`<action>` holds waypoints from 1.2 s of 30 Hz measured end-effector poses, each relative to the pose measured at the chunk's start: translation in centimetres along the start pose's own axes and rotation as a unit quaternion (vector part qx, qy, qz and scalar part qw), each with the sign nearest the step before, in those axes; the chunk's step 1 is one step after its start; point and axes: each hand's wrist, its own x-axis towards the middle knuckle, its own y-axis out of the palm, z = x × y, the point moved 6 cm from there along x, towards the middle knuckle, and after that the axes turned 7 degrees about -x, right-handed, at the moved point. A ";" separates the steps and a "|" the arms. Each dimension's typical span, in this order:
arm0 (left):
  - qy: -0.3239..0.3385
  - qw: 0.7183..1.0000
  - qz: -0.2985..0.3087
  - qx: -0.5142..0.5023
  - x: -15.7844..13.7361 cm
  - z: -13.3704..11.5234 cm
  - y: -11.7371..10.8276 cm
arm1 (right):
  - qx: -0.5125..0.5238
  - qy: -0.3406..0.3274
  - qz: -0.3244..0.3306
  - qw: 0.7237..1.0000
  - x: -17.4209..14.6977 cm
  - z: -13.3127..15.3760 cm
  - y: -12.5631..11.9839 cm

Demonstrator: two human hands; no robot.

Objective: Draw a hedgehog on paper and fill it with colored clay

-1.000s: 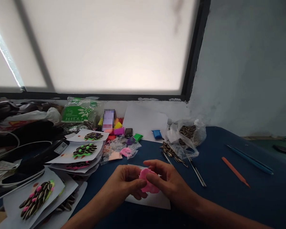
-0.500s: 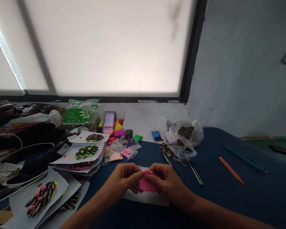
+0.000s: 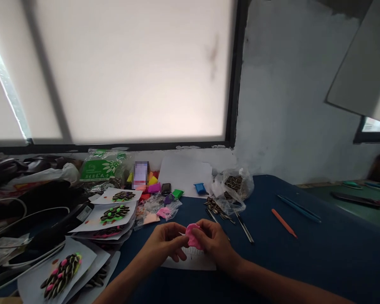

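A flattened piece of pink modelling clay (image 3: 194, 237) is held up between my hands over a sheet of white paper (image 3: 196, 262). My right hand (image 3: 213, 241) pinches it, the thumb pressed across its face. At the clay's left edge, the thumb and forefinger of my left hand (image 3: 167, 241) close on it, while the lower fingers hang loosely curled. Faint marks show on the paper, partly hidden by the clay and hands. Beyond the right hand lie loose sunflower seeds (image 3: 215, 207) and a pen-like silver tool (image 3: 245, 229).
Cards with seed-and-clay hedgehog shapes (image 3: 63, 276) are stacked at the left. Clay packets (image 3: 153, 188) and a blue packet (image 3: 199, 188) lie at the back, beside a plastic bag of seeds (image 3: 234, 183). An orange tool (image 3: 284, 223) and blue tweezers (image 3: 299, 208) rest at right.
The view has turned right and tilted up. The pink clay is now angled more edge-on and held mainly by my right hand, uncovering more of the paper; the left fingers have spread a little.
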 end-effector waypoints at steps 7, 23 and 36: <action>0.016 1.000 0.002 0.001 0.1 0.6 -0.1 | -0.020 -0.014 -0.022 0.999 -0.4 -0.1 0.0; 0.011 1.000 0.013 0.001 -0.9 -0.5 0.6 | -0.037 -0.034 0.031 0.998 -0.9 0.4 0.5; 0.011 0.999 -0.029 -0.025 -0.8 0.3 1.0 | -0.004 -0.027 0.055 0.998 -0.9 0.2 0.5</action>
